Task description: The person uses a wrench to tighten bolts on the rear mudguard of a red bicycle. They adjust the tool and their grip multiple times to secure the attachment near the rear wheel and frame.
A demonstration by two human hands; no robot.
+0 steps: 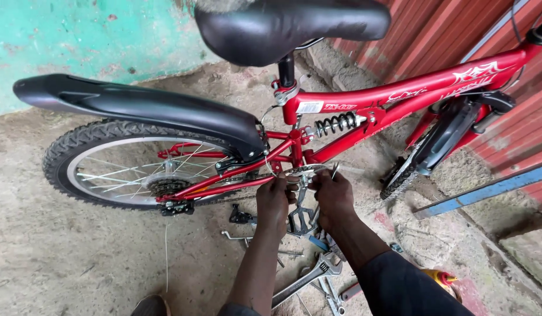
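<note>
Your left hand [273, 202] and right hand [333, 196] close on the chainring [303, 171] of the red bicycle [364, 99], which stands upright. The toothed ring sits between and just above your fingers, edge-on, where the frame tubes meet. A pedal [300, 219] hangs directly below the grip, between your wrists. A thin wrench [335, 170] rises from your right fingers, tilted toward the coil spring [335, 124] above.

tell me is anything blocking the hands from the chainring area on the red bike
Nothing visible does: the left hand and right hand already touch the chainring under the red frame.
</note>
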